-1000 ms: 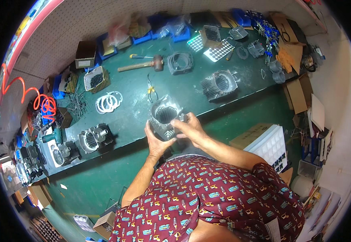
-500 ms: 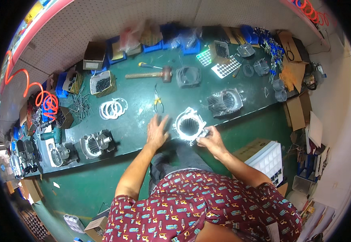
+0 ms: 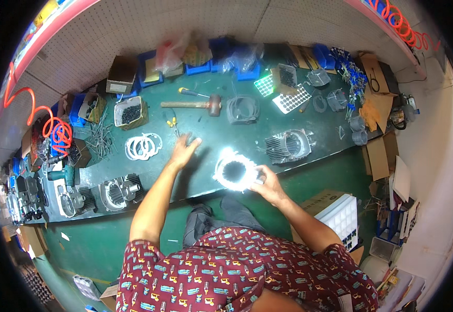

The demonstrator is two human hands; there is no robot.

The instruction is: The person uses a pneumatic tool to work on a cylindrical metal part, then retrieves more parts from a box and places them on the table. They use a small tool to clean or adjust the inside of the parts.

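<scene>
Two hands [image 3: 183,151], four ring-mouthed metal housings [image 3: 224,177], one pair of pliers [image 3: 171,123], one mallet [image 3: 200,105], one screwdriver [image 3: 187,91], one power drill [image 3: 61,176], two dotted sheets [image 3: 292,100] and two red coiled hoses [image 3: 60,134] were visible.

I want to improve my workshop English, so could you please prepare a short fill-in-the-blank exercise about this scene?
The ____ hand holds the brightly lit metal housing.
The pliers lie nearest the ____ hand.
The workbench under the mallet is ____ in colour.
Missing words: right; left; green.
</scene>
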